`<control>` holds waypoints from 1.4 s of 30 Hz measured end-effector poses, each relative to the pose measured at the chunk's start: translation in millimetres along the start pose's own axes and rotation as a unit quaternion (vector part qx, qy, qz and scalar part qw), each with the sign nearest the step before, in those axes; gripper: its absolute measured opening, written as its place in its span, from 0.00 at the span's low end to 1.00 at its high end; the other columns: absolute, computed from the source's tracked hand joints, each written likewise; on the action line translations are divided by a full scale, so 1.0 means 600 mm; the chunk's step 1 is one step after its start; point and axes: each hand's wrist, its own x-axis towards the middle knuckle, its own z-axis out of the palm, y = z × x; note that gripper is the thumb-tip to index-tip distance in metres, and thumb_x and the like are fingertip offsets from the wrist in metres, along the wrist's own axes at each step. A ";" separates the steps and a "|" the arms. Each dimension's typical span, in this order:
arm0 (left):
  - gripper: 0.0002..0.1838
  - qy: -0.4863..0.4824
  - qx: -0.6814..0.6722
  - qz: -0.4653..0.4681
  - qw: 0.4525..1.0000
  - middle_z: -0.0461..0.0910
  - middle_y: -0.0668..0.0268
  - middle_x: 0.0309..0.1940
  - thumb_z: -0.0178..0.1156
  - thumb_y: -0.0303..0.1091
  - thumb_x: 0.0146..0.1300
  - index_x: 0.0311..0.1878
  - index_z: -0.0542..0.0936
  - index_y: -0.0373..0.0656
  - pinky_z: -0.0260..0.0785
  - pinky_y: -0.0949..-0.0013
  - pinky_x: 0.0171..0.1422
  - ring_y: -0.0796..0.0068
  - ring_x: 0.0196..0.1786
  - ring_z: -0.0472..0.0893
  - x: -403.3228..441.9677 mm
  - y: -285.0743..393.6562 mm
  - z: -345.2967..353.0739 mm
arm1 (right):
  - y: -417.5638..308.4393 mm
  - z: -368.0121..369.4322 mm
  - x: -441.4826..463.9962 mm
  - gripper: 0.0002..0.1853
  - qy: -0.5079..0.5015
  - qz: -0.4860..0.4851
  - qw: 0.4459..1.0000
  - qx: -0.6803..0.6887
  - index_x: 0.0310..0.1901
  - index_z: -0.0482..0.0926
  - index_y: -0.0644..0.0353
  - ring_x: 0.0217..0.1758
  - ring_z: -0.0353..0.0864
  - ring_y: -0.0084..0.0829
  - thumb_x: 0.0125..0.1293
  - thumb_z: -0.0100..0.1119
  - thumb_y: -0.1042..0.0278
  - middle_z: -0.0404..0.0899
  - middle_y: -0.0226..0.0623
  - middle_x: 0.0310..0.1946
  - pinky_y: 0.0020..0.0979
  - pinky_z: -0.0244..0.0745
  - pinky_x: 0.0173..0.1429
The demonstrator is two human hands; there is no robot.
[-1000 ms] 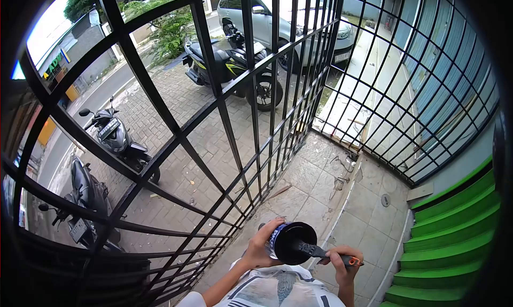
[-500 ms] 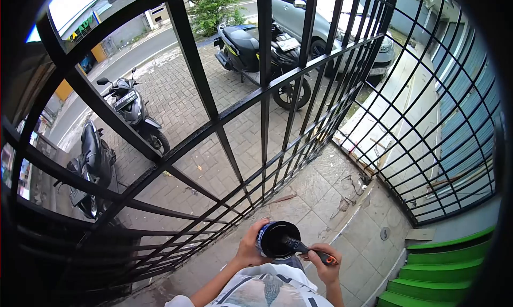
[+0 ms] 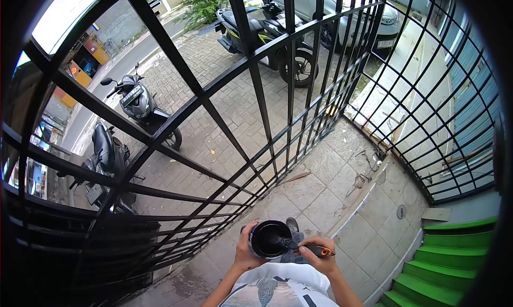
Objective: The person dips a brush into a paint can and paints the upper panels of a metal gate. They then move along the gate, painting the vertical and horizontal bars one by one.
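- Head view: L hand is curled round the L side of a dark tin, mouth facing up at the cam, held in front of the torso.
- R hand pinches a brush by its dark handle, thumb & fingers together; orange bit shows near the butt end.
- Key relation: tin lies just L of R hand, btwn both hands; brush's long axis runs roughly crosswise, bristle end over/in the tin mouth, butt end pointing R & slightly down. R hand is nearer the brush, L hand nearer the tin.
- Inside of tin is v. dark, so can't tell for sure if the bristle tip touches the contents.
- Black barred grille stands ahead & to L, apart from both hands; tiled floor below, w/ green ribbed panel at lower R.
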 end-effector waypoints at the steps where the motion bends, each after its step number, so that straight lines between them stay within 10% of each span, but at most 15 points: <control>1: 0.58 -0.008 0.011 0.006 1.000 0.71 0.52 0.59 0.82 0.31 0.26 0.65 0.58 0.37 0.67 0.63 0.65 0.60 0.61 0.74 -0.003 0.003 -0.012 | 0.004 0.015 -0.007 0.09 0.008 0.008 0.999 0.040 0.40 0.81 0.67 0.35 0.86 0.26 0.58 0.63 0.76 0.84 0.39 0.29 0.22 0.78 0.40; 21: 0.57 -0.107 -0.015 -0.005 0.994 0.76 0.54 0.54 0.81 0.33 0.27 0.64 0.59 0.37 0.69 0.63 0.62 0.60 0.57 0.77 -0.030 -0.319 -0.147 | 0.278 0.280 -0.011 0.10 0.195 -0.016 0.977 0.079 0.41 0.83 0.69 0.33 0.84 0.24 0.59 0.61 0.74 0.85 0.40 0.32 0.23 0.77 0.39; 29: 0.59 -0.099 0.004 0.021 0.995 0.73 0.52 0.57 0.81 0.32 0.26 0.65 0.57 0.38 0.67 0.61 0.65 0.57 0.60 0.75 0.005 -0.397 -0.122 | 0.296 0.280 0.037 0.10 0.185 -0.102 0.966 -0.149 0.40 0.84 0.64 0.28 0.83 0.25 0.56 0.62 0.75 0.85 0.40 0.31 0.23 0.75 0.34; 42: 0.53 -0.065 -0.007 -0.033 0.997 0.75 0.55 0.52 0.82 0.36 0.30 0.62 0.61 0.38 0.69 0.63 0.58 0.61 0.54 0.78 0.029 -0.423 -0.148 | 0.354 0.259 0.190 0.10 0.103 -0.031 0.985 0.138 0.35 0.80 0.73 0.26 0.84 0.30 0.61 0.56 0.72 0.81 0.42 0.23 0.27 0.80 0.36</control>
